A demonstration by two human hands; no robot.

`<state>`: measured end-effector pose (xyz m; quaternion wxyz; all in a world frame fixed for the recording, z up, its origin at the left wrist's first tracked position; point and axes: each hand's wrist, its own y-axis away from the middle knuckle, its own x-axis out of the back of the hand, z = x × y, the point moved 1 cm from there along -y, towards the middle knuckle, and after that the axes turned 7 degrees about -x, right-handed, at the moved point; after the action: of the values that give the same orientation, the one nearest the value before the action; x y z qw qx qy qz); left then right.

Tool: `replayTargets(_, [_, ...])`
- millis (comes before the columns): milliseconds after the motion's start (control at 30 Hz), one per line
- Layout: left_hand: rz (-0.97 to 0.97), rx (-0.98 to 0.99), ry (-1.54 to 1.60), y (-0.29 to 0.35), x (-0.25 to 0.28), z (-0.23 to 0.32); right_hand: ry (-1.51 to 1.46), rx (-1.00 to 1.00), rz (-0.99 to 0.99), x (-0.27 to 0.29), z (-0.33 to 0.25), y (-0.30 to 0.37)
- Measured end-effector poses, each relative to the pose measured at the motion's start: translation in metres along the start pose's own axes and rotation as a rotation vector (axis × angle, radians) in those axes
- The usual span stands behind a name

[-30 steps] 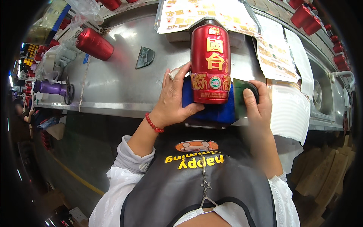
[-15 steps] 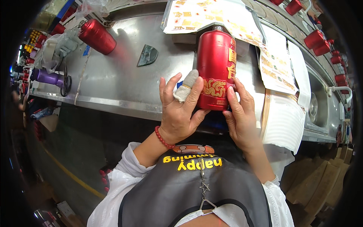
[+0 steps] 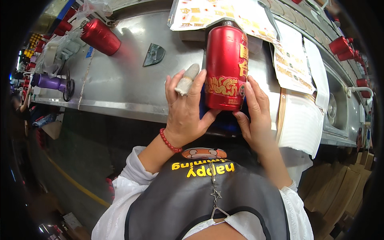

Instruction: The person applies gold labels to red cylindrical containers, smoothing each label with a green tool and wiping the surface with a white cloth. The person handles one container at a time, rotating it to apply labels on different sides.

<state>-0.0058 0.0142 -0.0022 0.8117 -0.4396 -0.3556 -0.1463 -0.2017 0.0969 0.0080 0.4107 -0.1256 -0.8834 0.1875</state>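
A glossy red bottle (image 3: 225,52) with gold lettering and a gold dragon band lies in front of me, its neck pointing away. My left hand (image 3: 185,102) is at its left side, index fingertip against the edge and thumb by the base. A grey fabric finger cover (image 3: 188,79) sits on one of that hand's other fingers, which are raised off the bottle. My right hand (image 3: 256,114) holds the right side, fingers along the wall and thumb near the bottom edge. Beneath the bottle is a dark blue surface (image 3: 222,127), mostly hidden.
Sheets of gold-and-red decals (image 3: 196,16) lie beyond the bottle, and another decal sheet (image 3: 294,66) is on the right above stacked white paper (image 3: 301,120). A dark scraper-like piece (image 3: 154,55) rests on the metal table (image 3: 132,86). Another red bottle (image 3: 101,37) lies left; a sink (image 3: 336,108) is right.
The bottle has shifted slightly away from me and turned a little, bringing a round dark mark into view at the band's right. My left hand's covered finger has come away from the bottle.
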Motion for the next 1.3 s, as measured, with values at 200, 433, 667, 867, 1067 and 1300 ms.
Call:
replayTargets(200, [-0.041,-0.096,0.003,-0.019,0.004,0.000,-0.018,0.027,0.066,0.002,0.007,-0.002])
replayTargets(433, [-0.029,-0.077,0.057,-0.042,0.027,0.007,-0.025,0.074,0.140,0.023,-0.008,-0.024])
replayTargets(667, [0.012,-0.006,0.155,-0.047,0.029,0.014,-0.019,0.142,0.188,0.025,-0.012,-0.033])
replayTargets(867, [-0.008,0.010,0.137,-0.028,0.013,0.012,-0.013,0.116,0.143,0.013,-0.005,-0.017])
replayTargets(1067, [-0.134,0.001,0.060,0.008,-0.010,-0.004,0.045,0.052,0.097,0.000,0.002,0.001])
replayTargets(1300, [-0.119,-0.174,-0.201,-0.028,0.000,0.017,0.043,0.027,0.118,-0.005,0.006,0.006])
